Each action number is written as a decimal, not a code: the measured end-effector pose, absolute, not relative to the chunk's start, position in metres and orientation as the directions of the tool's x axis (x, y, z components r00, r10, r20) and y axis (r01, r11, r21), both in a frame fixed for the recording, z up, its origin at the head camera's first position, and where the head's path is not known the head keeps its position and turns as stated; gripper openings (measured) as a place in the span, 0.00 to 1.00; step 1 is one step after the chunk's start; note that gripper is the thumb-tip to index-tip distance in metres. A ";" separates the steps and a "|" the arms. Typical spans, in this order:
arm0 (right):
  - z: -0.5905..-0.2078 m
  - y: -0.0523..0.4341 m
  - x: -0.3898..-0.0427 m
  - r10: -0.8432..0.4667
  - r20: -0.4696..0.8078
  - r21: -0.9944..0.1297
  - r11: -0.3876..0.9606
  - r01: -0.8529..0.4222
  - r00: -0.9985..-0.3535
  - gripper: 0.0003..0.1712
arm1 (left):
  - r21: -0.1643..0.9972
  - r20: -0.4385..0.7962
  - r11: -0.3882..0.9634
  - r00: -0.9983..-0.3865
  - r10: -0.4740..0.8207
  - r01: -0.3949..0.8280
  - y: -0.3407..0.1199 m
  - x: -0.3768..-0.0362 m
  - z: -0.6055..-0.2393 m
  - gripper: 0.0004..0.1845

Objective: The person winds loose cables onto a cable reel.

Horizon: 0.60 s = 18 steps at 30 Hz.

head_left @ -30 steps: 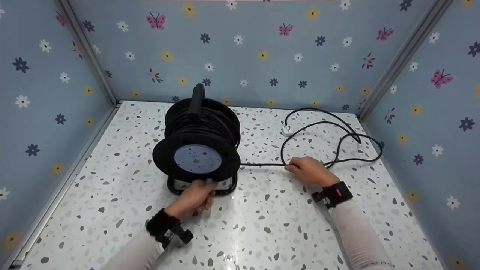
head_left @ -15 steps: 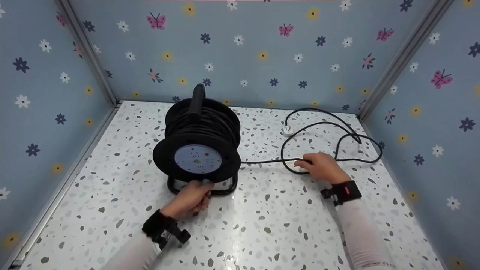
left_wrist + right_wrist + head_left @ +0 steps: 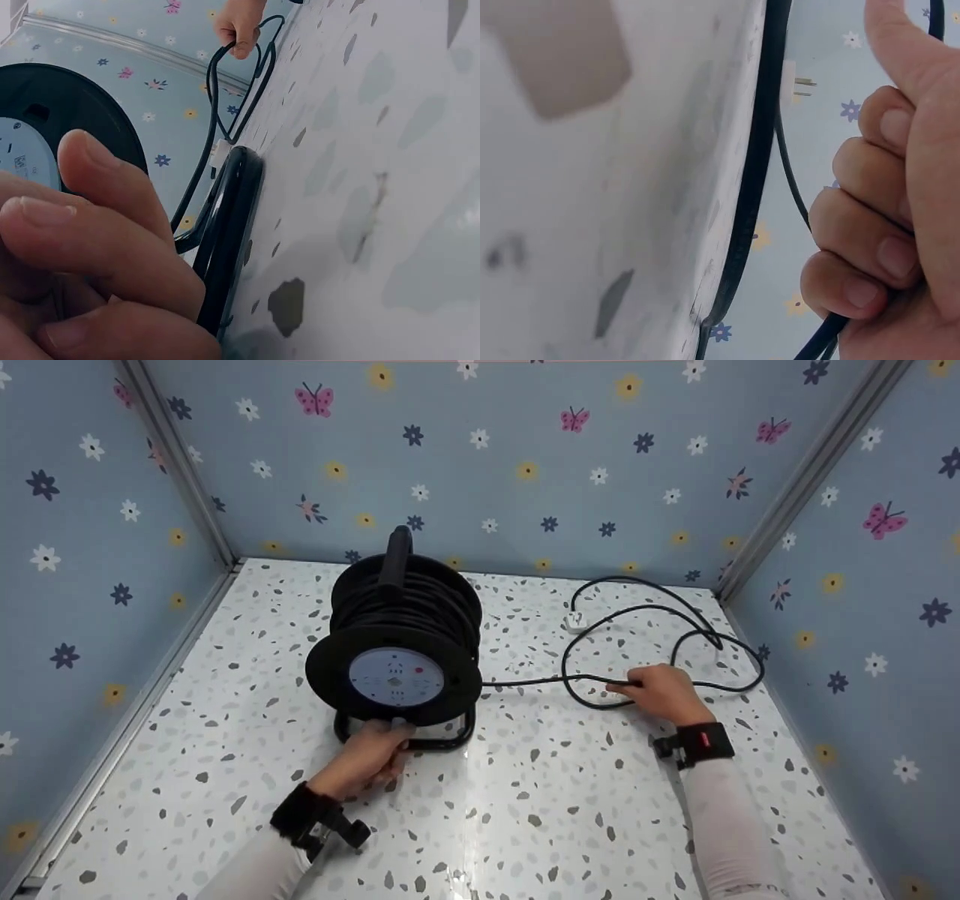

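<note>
Right now the black cable reel point(image 3: 397, 656) stands upright on the speckled worktop point(image 3: 525, 810), left of centre, its socket face turned toward the camera. The left hand point(image 3: 367, 754) has its fingers curled at the lower edge of the front flange, just over the tubular stand point(image 3: 229, 232); whether they pinch a knob or the rim itself I cannot tell. Off to the right, the right hand point(image 3: 664, 692) is clamped round the loose cable point(image 3: 525, 682), which runs fairly straight from the drum, then sprawls in loops toward the back corner, ending at a white plug point(image 3: 575, 620).

Looks like winding-in, mid-job: plenty of slack is out. The next move wants the flange turned while that cable feeds through evenly, loops kept from snagging.

Both palms are out of sight.
</note>
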State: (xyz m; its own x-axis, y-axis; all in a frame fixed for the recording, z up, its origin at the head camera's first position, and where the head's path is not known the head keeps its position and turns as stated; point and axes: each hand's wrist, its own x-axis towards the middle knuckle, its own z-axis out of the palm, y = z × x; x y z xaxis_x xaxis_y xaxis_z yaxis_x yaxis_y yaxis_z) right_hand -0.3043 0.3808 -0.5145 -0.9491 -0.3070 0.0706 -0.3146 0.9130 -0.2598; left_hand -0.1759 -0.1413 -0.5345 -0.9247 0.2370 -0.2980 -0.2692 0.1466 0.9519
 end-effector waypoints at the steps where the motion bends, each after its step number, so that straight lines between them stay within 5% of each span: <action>1: -0.515 0.381 -0.305 -0.308 0.071 -0.258 0.913 -0.316 -0.949 0.32 | 0.951 -0.299 0.146 -0.926 0.228 -0.271 -0.143 -0.176 -0.534 0.18; 18: -0.515 0.415 -0.308 -0.216 0.115 -0.201 0.951 -0.236 -0.970 0.19 | 0.945 -0.324 0.111 -0.925 0.198 -0.307 -0.153 -0.176 -0.535 0.19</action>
State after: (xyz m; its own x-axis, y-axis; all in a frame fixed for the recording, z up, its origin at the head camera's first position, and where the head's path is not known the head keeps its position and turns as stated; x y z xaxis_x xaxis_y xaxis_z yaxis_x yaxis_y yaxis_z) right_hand -0.3080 0.4149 -0.5147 -0.9696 -0.2158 0.1151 -0.2355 0.9508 -0.2014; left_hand -0.1756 -0.1533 -0.5347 -0.9250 0.1981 -0.3241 -0.3074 0.1110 0.9451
